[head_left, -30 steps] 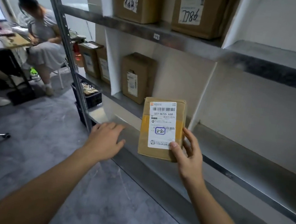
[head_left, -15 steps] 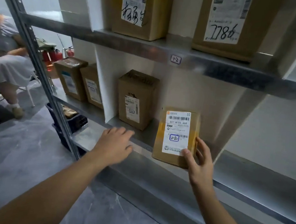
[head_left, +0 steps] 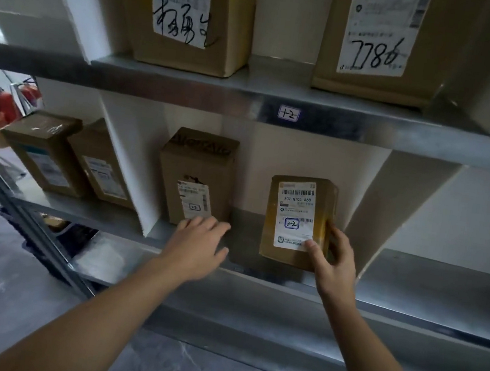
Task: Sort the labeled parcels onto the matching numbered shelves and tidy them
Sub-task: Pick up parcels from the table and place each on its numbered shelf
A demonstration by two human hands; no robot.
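Thumb and fingers of the right hand (head_left: 333,259) clasp the 2-2 parcel (head_left: 296,220) upright in the shelf bay (head_left: 245,232) beside another 2-2 box (head_left: 196,176). The left hand (head_left: 199,241) reaches flat and empty. Placement looks underway; next, seat it and release.

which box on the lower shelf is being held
The rightmost box, marked 2-2 in blue: the right hand grips its lower corner. No other is gripped.

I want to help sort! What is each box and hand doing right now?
Parcel marked 2-2: upright in the lower shelf bay, gripped.
Right hand: fingers curled round that parcel's lower right corner.
Left hand: open, holding nothing.
Neighbouring parcel: standing upright, closed.
Parcel marked 7786: standing on the upper shelf.
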